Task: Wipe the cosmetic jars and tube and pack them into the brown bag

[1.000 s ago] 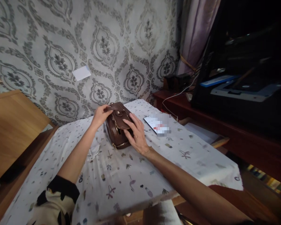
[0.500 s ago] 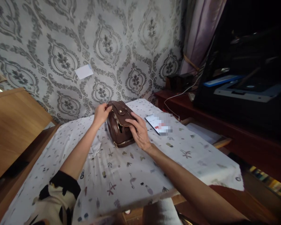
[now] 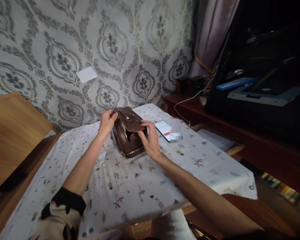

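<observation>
A brown leather handbag (image 3: 122, 141) with gold-coloured zips rests on the cloth-covered table. Its flap (image 3: 132, 124), with a round metal stud, is lifted at the front edge, and a dark gap shows beneath it. My right hand (image 3: 152, 141) pinches the flap's near right corner, thumb below and fingers on top. At the bag's upper left edge, my left hand (image 3: 107, 122) is closed with thumb and fingers together; what exactly it pinches there is partly hidden. To the right of the bag lies a phone (image 3: 164, 128) with its screen lit.
A white patterned cloth (image 3: 137, 186) covers the table, with a crumpled white piece (image 3: 100, 158) left of the bag. A wooden panel (image 3: 15, 133) stands at left. On the right are a dark red cabinet (image 3: 215, 130), a black screen (image 3: 265, 43) and a white cable (image 3: 187, 100).
My right hand has shifted from resting on the flap to pinching its corner, and the flap is raised a little more. My left hand stays at the bag's upper left edge.
</observation>
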Available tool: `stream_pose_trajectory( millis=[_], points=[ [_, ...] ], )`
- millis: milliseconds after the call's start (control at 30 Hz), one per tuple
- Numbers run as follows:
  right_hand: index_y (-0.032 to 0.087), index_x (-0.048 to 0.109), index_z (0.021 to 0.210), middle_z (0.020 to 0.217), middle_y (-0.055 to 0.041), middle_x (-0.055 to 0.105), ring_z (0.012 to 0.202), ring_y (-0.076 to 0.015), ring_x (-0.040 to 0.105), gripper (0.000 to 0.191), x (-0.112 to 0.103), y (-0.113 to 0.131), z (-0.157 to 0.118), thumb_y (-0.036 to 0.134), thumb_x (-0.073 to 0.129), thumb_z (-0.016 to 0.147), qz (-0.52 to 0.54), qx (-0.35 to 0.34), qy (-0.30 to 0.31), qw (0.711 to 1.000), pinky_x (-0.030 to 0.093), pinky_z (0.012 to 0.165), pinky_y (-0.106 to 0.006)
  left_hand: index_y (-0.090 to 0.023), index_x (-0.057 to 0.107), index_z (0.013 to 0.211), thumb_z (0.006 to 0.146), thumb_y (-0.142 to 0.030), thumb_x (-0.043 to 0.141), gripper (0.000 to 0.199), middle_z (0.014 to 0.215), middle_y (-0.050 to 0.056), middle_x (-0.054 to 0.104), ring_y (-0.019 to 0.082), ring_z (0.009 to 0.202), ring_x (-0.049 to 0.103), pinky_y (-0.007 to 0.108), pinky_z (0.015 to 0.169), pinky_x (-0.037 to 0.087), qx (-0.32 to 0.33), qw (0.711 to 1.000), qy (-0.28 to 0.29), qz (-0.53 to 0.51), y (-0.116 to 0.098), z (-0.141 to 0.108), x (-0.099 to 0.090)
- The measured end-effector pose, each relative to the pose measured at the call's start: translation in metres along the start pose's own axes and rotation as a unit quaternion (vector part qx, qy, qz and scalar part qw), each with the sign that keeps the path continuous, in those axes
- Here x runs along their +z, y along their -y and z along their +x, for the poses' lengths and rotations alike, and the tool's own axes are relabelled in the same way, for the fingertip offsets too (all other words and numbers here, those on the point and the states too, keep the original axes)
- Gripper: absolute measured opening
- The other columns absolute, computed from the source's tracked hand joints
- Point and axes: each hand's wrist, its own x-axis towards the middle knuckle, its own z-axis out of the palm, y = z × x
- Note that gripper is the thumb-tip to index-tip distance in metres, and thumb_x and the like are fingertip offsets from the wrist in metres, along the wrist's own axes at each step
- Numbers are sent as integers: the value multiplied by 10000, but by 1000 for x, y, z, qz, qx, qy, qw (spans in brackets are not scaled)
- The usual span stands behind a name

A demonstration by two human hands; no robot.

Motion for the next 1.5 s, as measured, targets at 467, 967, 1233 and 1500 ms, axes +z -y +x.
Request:
stream_pose_trajectory(
  millis=[467,967,1233,1500],
  points=[
    [228,571,835,1132,-119,583,1136,-281,566,248,8,2,-8,446,577,954,-9,9,-30,999,479,999,-468,-231,435,734,932,-413,501,277,714,-23,497,167,774,502,264,776,413,44,987,-152,18,8,-17,34],
    [310,579,1395,1476,-104,553,1400,-366,394,409,28,7,-6,399,424,1027,-203,-104,146,963,162,1175,-713,-228,416,710,931,-396,521,297,689,-27,463,158,702,449,261,699,370,42,994,-96,23,6,-15,24],
    [248,623,1351,1452,-148,580,1397,-393,417,403,33,5,-9,392,452,1015,-205,-104,139,963,125,1175,-739,-218,441,679,939,-360,556,318,646,-31,459,157,689,477,261,683,367,34,996,-81,21,4,-13,22],
    [277,593,1377,1428,-117,610,1376,-375,456,407,33,2,-11,399,436,1022,-192,-110,134,966,115,1188,-733,-224,347,624,922,-274,579,381,587,-39,390,145,594,385,286,614,271,66,992,-56,89,-7,-15,14]
  ],
)
